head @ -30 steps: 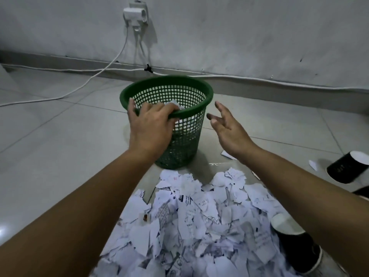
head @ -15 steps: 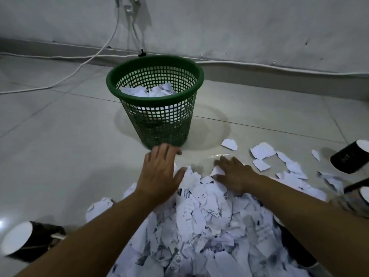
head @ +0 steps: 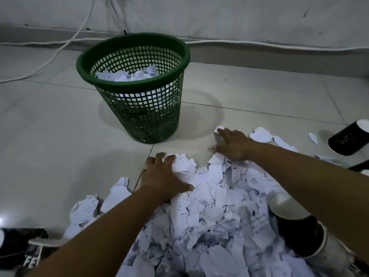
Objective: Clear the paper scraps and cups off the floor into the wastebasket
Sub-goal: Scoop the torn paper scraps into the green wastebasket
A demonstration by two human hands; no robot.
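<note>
A green mesh wastebasket (head: 139, 84) stands on the tiled floor with white scraps inside. In front of it lies a large pile of torn paper scraps (head: 215, 212). My left hand (head: 161, 176) curls around a bunch of scraps at the pile's far left edge. My right hand (head: 233, 144) lies flat, fingers spread, on loose scraps at the pile's far right edge. Black paper cups lie around: one (head: 295, 228) in the pile under my right forearm, one (head: 349, 138) at the far right, one (head: 22, 246) at the bottom left.
White cables (head: 60, 47) run along the wall's base and across the floor to the left of the basket. The wall rises just behind the basket. A few single scraps (head: 261, 134) lie to the right of my right hand.
Both hands came down from the basket rim to the pile. Since half a second ago the left hand has closed on scraps and the right has reached farther right and forward.
</note>
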